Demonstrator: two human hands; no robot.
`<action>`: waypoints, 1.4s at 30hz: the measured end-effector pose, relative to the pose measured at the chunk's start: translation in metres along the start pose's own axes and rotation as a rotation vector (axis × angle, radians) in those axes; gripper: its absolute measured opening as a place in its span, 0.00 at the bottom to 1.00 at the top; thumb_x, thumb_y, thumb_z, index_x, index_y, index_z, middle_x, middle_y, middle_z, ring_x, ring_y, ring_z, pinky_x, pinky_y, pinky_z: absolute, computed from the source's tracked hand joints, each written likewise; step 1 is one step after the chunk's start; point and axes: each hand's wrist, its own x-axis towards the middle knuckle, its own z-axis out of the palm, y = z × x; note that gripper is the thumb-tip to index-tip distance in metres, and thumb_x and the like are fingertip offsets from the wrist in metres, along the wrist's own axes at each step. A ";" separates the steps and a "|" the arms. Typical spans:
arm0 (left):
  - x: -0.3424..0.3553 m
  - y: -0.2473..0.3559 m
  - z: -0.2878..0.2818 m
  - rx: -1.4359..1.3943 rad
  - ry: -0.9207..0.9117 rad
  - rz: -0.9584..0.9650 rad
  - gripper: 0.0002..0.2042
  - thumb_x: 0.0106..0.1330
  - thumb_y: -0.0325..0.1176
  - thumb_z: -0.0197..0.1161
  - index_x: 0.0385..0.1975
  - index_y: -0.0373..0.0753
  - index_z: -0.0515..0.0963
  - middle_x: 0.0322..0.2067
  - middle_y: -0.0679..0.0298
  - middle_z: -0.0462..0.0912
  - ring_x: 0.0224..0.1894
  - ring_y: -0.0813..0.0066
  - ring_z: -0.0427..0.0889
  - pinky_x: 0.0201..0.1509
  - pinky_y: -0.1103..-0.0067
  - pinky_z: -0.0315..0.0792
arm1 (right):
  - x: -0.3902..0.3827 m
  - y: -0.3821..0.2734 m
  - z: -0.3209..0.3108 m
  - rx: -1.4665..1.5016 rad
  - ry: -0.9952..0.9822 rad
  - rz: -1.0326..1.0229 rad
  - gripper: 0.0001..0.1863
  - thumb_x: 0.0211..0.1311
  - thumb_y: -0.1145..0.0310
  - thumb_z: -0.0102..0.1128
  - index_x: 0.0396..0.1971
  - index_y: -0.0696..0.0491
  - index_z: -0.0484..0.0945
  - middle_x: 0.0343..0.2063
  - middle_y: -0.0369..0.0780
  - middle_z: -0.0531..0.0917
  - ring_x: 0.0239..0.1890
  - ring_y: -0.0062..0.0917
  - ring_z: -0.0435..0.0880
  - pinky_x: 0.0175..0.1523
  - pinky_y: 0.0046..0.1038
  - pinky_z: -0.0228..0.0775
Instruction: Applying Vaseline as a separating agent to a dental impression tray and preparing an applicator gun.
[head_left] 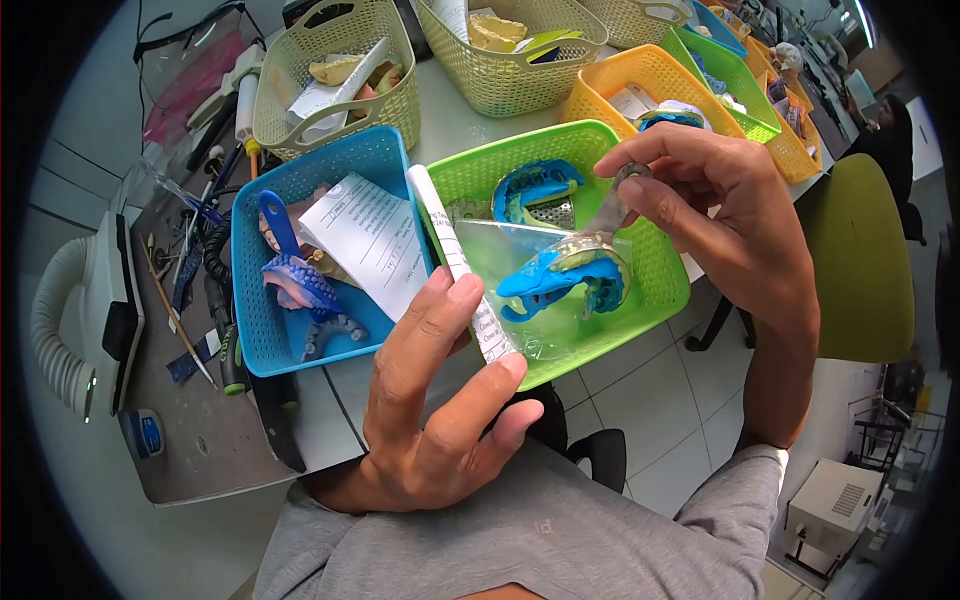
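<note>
My right hand pinches the metal handle of a dental impression tray between thumb and fingers. The tray, filled with bright blue impression material, hangs above a green basket. Inside this basket lie a clear plastic bag and a second blue impression in a perforated metal tray. A folded printed paper runs along the basket's left side. Beside it is my left hand, its fingers spread and curved, with fingertips against the paper's lower part; no grip on it shows.
Left of the green basket, a blue basket holds a printed slip, a blue-handled impression tray and grey teeth model. Beige baskets and a yellow basket stand behind. Tools and a ribbed hose lie far left.
</note>
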 end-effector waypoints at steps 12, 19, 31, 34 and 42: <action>-0.001 -0.009 -0.003 0.076 -0.107 0.128 0.20 0.63 0.39 0.62 0.47 0.34 0.65 0.56 0.34 0.62 0.58 0.38 0.69 0.53 0.59 0.76 | -0.002 0.003 -0.008 -0.501 0.024 -0.265 0.12 0.48 0.80 0.63 0.35 0.54 0.84 0.26 0.38 0.77 0.20 0.17 0.74 0.22 0.19 0.61; -0.008 -0.011 0.001 0.055 -0.025 0.130 0.19 0.62 0.38 0.64 0.46 0.34 0.66 0.55 0.32 0.62 0.57 0.36 0.70 0.54 0.57 0.75 | 0.005 0.000 -0.015 -0.475 -0.069 -0.261 0.05 0.49 0.79 0.63 0.27 0.56 0.80 0.24 0.37 0.77 0.19 0.20 0.73 0.21 0.21 0.61; -0.008 -0.010 0.004 0.063 0.050 0.101 0.19 0.64 0.38 0.62 0.46 0.33 0.66 0.54 0.32 0.62 0.58 0.38 0.69 0.49 0.59 0.79 | -0.004 -0.006 -0.028 -0.236 0.072 -0.044 0.08 0.65 0.68 0.57 0.32 0.58 0.77 0.25 0.30 0.76 0.27 0.11 0.69 0.30 0.16 0.59; -0.008 -0.010 0.006 0.076 0.049 0.107 0.19 0.64 0.38 0.61 0.46 0.33 0.66 0.54 0.32 0.62 0.58 0.40 0.69 0.50 0.59 0.79 | -0.009 0.010 -0.027 -0.193 0.207 -0.016 0.08 0.66 0.67 0.56 0.35 0.57 0.78 0.25 0.28 0.74 0.24 0.08 0.62 0.27 0.13 0.51; -0.004 -0.006 0.007 0.068 0.177 0.095 0.12 0.58 0.30 0.66 0.39 0.34 0.74 0.49 0.34 0.72 0.49 0.46 0.78 0.47 0.68 0.79 | -0.007 0.015 -0.035 -0.159 0.116 -0.059 0.08 0.66 0.68 0.56 0.36 0.57 0.79 0.25 0.29 0.74 0.24 0.07 0.62 0.27 0.13 0.52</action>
